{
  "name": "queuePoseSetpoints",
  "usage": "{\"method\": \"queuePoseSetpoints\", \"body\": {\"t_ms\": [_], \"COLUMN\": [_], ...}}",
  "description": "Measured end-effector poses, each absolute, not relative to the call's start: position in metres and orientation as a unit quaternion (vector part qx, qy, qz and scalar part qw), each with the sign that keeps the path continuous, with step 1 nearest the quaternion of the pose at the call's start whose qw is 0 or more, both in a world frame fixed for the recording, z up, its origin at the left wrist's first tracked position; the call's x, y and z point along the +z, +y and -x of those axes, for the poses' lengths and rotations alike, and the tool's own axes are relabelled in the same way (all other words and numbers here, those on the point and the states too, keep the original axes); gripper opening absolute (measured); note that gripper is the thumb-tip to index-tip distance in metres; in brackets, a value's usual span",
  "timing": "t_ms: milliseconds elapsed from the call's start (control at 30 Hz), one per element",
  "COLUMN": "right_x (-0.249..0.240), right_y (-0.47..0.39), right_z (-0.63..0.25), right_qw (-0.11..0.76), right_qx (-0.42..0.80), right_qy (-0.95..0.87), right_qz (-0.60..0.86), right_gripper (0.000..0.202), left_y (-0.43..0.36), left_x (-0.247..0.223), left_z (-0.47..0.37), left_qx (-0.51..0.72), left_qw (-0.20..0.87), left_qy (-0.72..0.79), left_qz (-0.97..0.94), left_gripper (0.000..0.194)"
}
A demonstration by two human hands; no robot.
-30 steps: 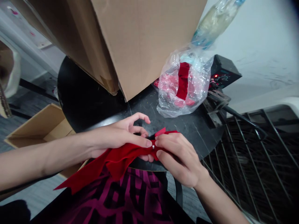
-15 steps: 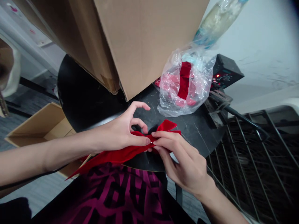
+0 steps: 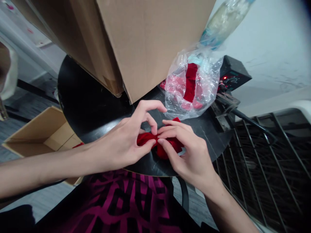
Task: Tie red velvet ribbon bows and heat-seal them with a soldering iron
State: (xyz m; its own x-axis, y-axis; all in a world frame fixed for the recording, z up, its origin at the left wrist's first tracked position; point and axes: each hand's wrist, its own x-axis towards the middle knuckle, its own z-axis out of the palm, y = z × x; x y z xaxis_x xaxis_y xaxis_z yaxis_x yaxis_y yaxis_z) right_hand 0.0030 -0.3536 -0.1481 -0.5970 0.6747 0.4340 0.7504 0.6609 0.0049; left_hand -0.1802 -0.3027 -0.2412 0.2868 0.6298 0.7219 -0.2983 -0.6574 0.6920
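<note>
A red velvet ribbon (image 3: 163, 152) is gathered between my two hands, just above the front part of a round black table. My left hand (image 3: 127, 139) pinches the left side of its middle between thumb and a bent finger, while the index finger arches up free. From the other side my right hand (image 3: 190, 145) grips the same middle with thumb and fingertips. Red folds stick out beneath and beyond the right fingers. The exact centre of the ribbon is partly covered by my fingertips.
Large cardboard boxes (image 3: 155, 42) stand at the back of the black table (image 3: 80, 87). A clear plastic bag (image 3: 206, 87) with red pieces lies at right, beside a black device (image 3: 234, 72) with a red light. An open carton (image 3: 36, 129) sits lower left; a wire rack (image 3: 257, 155) stands right.
The long red tail that stretched to the lower left no longer shows there. The ribbon is now bunched between my hands, with a fold hanging under the right fingers.
</note>
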Motion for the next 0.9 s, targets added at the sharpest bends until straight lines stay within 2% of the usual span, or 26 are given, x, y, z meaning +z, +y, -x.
{"method": "queuePoseSetpoints", "body": {"t_ms": [133,267,433,600,700,800,900], "right_x": [-0.147,-0.145,-0.146,-0.149,-0.149,-0.15,-0.158], "right_y": [-0.354,-0.357,-0.36,-0.353,-0.35,-0.36,-0.38], "right_z": [-0.001,0.002,-0.001,-0.009,-0.011,-0.011,-0.013], "right_qw": [0.214,0.234,0.225,0.206,0.195,0.186,0.235], "right_qx": [-0.065,-0.046,-0.107,-0.126,-0.18,-0.294,-0.348], "right_qy": [-0.891,-0.892,-0.912,-0.932,-0.931,-0.905,-0.866], "right_qz": [0.395,0.384,0.326,0.27,0.251,0.245,0.272], "right_gripper": [0.012,0.012,0.019,0.026,0.028,0.029,0.027], "left_y": [-0.309,-0.319,-0.312,-0.3,-0.299,-0.298,-0.296], "left_x": [-0.243,-0.236,-0.234,-0.236,-0.235,-0.234,-0.231], "left_z": [0.178,0.182,0.187,0.19,0.189,0.19,0.192], "left_qx": [0.613,0.616,0.559,0.46,0.498,0.513,0.518], "left_qw": [0.418,0.457,0.577,0.666,0.67,0.692,0.713], "left_qy": [0.107,0.141,0.146,0.136,0.141,0.151,0.143], "left_qz": [-0.662,-0.626,-0.577,-0.571,-0.532,-0.485,-0.451], "left_gripper": [0.069,0.055,0.065,0.037,0.035,0.032,0.038]}}
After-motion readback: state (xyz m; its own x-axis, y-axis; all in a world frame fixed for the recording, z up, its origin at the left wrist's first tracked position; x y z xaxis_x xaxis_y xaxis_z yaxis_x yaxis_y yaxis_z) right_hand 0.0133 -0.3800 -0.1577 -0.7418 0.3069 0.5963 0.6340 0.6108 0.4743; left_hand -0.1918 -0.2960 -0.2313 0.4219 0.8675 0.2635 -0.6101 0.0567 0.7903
